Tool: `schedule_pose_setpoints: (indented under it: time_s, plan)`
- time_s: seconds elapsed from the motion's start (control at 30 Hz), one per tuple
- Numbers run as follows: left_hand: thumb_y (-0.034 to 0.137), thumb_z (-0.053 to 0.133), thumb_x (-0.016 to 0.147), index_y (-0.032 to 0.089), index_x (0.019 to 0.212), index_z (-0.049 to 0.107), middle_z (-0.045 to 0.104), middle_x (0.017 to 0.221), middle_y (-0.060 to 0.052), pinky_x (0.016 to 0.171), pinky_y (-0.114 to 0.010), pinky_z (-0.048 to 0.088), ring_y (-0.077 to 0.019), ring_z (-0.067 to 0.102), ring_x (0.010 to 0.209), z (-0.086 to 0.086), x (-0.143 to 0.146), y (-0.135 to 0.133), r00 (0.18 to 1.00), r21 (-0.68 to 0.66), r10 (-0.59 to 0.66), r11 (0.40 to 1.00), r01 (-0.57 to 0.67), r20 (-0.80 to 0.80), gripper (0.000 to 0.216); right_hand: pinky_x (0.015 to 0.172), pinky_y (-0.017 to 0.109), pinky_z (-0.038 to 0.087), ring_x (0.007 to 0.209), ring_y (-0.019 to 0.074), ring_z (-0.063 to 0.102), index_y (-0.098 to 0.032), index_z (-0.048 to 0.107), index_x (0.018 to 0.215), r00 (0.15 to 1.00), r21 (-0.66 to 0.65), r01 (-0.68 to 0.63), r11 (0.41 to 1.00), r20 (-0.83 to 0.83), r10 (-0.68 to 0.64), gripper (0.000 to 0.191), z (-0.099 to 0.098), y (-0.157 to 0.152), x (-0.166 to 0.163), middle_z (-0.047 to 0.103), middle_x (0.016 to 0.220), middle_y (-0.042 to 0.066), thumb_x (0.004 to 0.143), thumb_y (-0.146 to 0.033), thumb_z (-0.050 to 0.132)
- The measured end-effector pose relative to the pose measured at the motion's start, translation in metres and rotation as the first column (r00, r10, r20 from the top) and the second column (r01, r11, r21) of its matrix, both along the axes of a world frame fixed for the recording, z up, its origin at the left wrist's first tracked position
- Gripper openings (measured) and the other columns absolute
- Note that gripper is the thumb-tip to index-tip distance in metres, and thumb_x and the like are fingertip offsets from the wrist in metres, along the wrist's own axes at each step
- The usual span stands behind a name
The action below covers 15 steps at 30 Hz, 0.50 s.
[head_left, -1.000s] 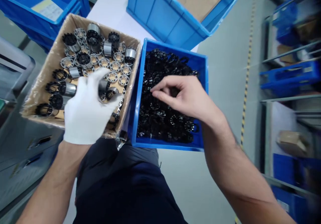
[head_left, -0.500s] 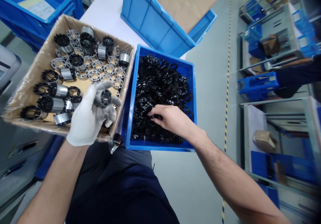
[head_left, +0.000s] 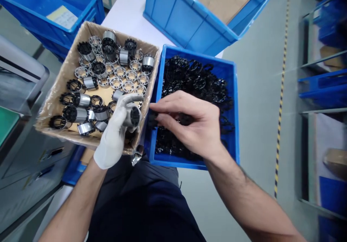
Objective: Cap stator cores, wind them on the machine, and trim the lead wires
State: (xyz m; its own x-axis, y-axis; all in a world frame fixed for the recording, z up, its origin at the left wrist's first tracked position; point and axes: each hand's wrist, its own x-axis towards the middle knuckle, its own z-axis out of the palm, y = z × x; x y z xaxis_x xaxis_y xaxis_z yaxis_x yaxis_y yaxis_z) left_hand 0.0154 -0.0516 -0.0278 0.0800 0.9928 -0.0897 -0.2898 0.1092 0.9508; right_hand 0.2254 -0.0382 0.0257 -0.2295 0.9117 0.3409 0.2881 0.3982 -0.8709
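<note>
My left hand [head_left: 115, 133], in a white glove, grips a silver metal cylinder with a black end [head_left: 132, 115] over the near right corner of a cardboard box [head_left: 67, 68] lined with plastic. The box holds several silver cylinders and ring-shaped parts. My bare right hand [head_left: 191, 122] pinches a black plastic ring [head_left: 152, 118] between its fingertips, right beside the cylinder. It hovers over the left rim of a blue bin [head_left: 230, 101] heaped with black plastic rings.
A larger blue crate [head_left: 187, 21] with a cardboard sheet sits on the white table behind. Another blue crate [head_left: 40, 3] stands at the far left. Grey metal cabinets lie at the left, shelving with blue bins at the right, grey floor with a striped line between.
My right hand has lifted out of the bin with a black ring and moved left toward the cylinder. My left hand has turned the cylinder's end toward it.
</note>
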Motion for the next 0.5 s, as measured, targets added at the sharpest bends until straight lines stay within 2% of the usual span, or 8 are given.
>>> schedule_pose_setpoints:
  time_s: [0.07, 0.13, 0.2, 0.3, 0.5]
  plan:
    - [0.060, 0.063, 0.111, 0.028, 0.138, 0.081, 0.076, 0.150, -0.007, 0.131, -0.044, 0.055, -0.0322, 0.067, 0.150, -0.002, 0.000, 0.001, 1.000, 0.045, 0.008, 0.999, -0.008, 0.008, 0.046, 0.086, 0.032, 0.068, 0.098, 0.0183, 0.081, -0.028, 0.095, 0.115, 0.998, 0.024, -0.031, 0.999, -0.050, 0.032, 0.019, -0.005, 0.007, -0.018, 0.088, 0.107, 0.003, 0.104, -0.016, 0.084]
    - [0.057, 0.066, 0.107, 0.029, 0.140, 0.080, 0.073, 0.161, -0.005, 0.145, -0.050, 0.042, -0.0348, 0.055, 0.168, -0.002, 0.000, 0.002, 0.999, 0.033, -0.003, 0.999, 0.002, 0.034, 0.046, 0.087, 0.031, 0.068, 0.097, 0.0172, 0.080, -0.028, 0.093, 0.118, 0.998, 0.016, -0.021, 1.000, -0.061, 0.022, 0.023, -0.011, 0.011, -0.029, 0.087, 0.107, 0.002, 0.105, -0.014, 0.080]
    - [0.055, 0.067, 0.105, 0.029, 0.143, 0.078, 0.072, 0.163, -0.005, 0.147, -0.052, 0.039, -0.0358, 0.052, 0.171, -0.001, -0.001, 0.003, 0.999, 0.011, -0.008, 1.000, 0.008, 0.044, 0.047, 0.081, 0.030, 0.068, 0.092, 0.0163, 0.079, -0.026, 0.091, 0.119, 0.999, -0.019, 0.006, 1.000, -0.054, -0.007, 0.022, -0.017, 0.013, -0.035, 0.087, 0.109, 0.002, 0.104, -0.014, 0.078]
    - [0.055, 0.067, 0.105, 0.030, 0.148, 0.076, 0.069, 0.167, -0.005, 0.147, -0.053, 0.040, -0.0368, 0.050, 0.172, 0.000, -0.003, 0.002, 0.999, 0.007, -0.036, 0.999, 0.036, 0.020, 0.051, 0.073, 0.028, 0.066, 0.084, 0.0152, 0.078, -0.024, 0.088, 0.110, 0.996, -0.041, 0.043, 0.998, -0.074, -0.046, 0.014, -0.023, 0.014, -0.037, 0.087, 0.104, 0.002, 0.102, -0.017, 0.080]
    - [0.057, 0.071, 0.103, 0.031, 0.149, 0.075, 0.068, 0.169, -0.005, 0.147, -0.052, 0.039, -0.0380, 0.049, 0.173, 0.005, -0.004, 0.002, 0.999, -0.035, -0.047, 0.998, 0.048, 0.020, 0.053, 0.069, 0.029, 0.066, 0.086, 0.0181, 0.081, -0.025, 0.090, 0.105, 0.993, -0.015, 0.063, 0.998, -0.101, -0.064, 0.011, -0.031, 0.014, -0.036, 0.089, 0.100, 0.003, 0.103, -0.018, 0.082]
